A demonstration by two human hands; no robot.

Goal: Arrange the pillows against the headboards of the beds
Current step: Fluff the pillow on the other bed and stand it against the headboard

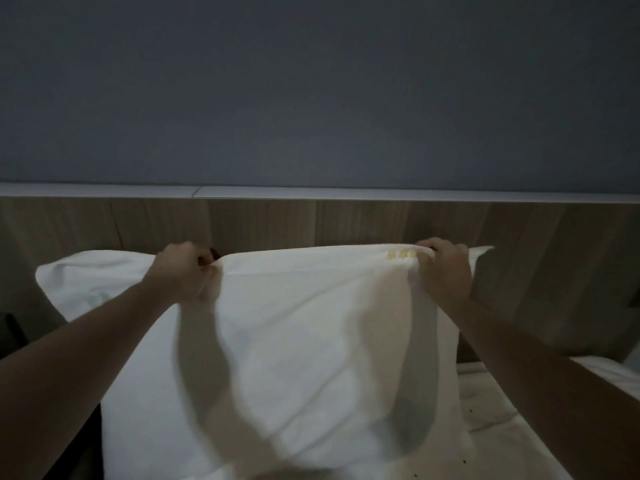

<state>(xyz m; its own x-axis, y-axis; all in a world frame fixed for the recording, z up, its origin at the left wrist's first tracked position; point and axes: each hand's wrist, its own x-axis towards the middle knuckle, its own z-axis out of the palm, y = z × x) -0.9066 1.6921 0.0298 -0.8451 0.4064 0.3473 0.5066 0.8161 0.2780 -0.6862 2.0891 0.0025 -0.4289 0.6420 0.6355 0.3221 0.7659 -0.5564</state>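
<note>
A large white pillow (311,341) stands upright on the bed in front of the wooden headboard (346,220). My left hand (183,268) grips its top left corner and my right hand (445,265) grips its top right corner, beside a small yellow mark on the seam. A second white pillow (90,282) lies behind it on the left, against the headboard, partly hidden by my left arm and the front pillow.
The white bed sheet (491,427) shows at the lower right, wrinkled and with a few small dark specks. A grey wall (311,98) rises above the headboard's pale top ledge. A dark gap runs along the bed's left side.
</note>
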